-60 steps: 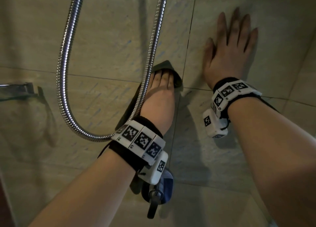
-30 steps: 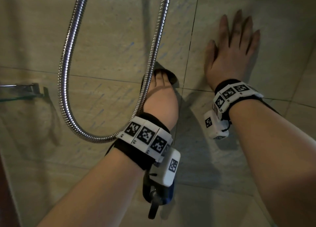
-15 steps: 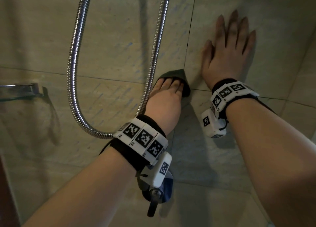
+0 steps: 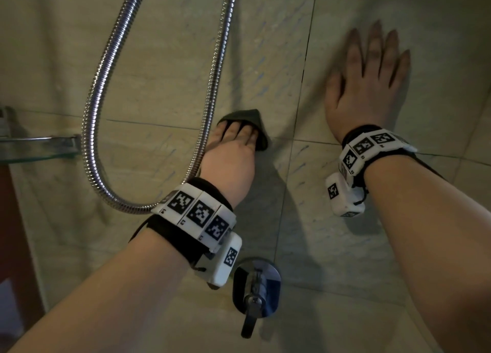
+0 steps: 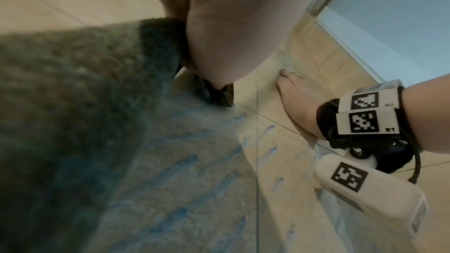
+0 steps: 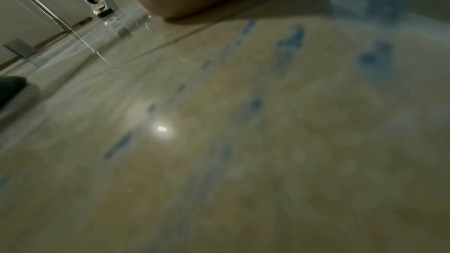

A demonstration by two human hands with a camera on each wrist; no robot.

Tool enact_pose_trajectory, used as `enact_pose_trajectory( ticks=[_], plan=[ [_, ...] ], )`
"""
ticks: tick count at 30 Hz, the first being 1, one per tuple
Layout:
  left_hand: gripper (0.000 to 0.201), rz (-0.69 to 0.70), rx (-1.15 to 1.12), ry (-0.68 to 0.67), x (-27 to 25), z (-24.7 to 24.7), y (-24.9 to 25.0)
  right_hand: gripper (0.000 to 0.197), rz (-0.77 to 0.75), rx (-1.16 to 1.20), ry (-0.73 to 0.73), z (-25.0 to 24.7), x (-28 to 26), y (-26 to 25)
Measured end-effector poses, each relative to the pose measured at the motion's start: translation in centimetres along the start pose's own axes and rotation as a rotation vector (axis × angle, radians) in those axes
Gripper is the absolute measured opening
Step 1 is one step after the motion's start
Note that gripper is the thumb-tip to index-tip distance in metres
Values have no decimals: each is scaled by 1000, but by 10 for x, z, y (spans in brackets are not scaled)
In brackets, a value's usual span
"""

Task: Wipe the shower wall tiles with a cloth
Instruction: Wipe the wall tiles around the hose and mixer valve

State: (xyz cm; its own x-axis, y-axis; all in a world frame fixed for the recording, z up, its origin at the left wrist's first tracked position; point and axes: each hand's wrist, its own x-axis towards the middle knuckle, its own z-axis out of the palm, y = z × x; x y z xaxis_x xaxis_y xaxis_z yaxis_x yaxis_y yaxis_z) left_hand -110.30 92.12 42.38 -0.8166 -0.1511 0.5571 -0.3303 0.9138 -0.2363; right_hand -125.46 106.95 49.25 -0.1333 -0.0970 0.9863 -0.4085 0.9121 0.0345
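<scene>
A dark green cloth [image 4: 251, 117] lies flat on the beige shower wall tiles [image 4: 164, 60], just right of the hose. My left hand [image 4: 233, 150] presses it against the wall with straight fingers; only its upper edge and right corner show past the fingertips. In the left wrist view the cloth [image 5: 73, 84] fills the left side under my palm [image 5: 231, 16]. My right hand [image 4: 369, 71] rests flat on the tile further right, fingers spread and holding nothing, and appears as well in the left wrist view [image 5: 297, 99]. Blue streaks mark the tiles [image 6: 243, 141].
A chrome shower hose [image 4: 98, 92] hangs in a loop left of my left hand, touching the wrist. Below my left wrist sits a chrome tap handle [image 4: 255, 294]. A glass shelf [image 4: 39, 145] juts out at the far left. A tile corner runs down the right.
My left hand has slid the cloth a little to the left, away from my right hand, and the tap handle under the wrist now shows fully. The right hand stays flat on the wall.
</scene>
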Motion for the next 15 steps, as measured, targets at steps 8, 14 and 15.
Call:
enact_pose_trajectory(
  ticks=[8, 14, 15],
  plan=[
    [57, -85, -45, -48, -1, 0, 14, 59, 10, 6, 10, -2, -1, -2],
    [58, 36, -97, -35, 9, -6, 37, 59, 4, -3, -7, -2, -1, -2],
    [58, 55, -106, -28, 10, -7, 41, 59, 3, -7, -10, -3, -1, -2]
  ],
)
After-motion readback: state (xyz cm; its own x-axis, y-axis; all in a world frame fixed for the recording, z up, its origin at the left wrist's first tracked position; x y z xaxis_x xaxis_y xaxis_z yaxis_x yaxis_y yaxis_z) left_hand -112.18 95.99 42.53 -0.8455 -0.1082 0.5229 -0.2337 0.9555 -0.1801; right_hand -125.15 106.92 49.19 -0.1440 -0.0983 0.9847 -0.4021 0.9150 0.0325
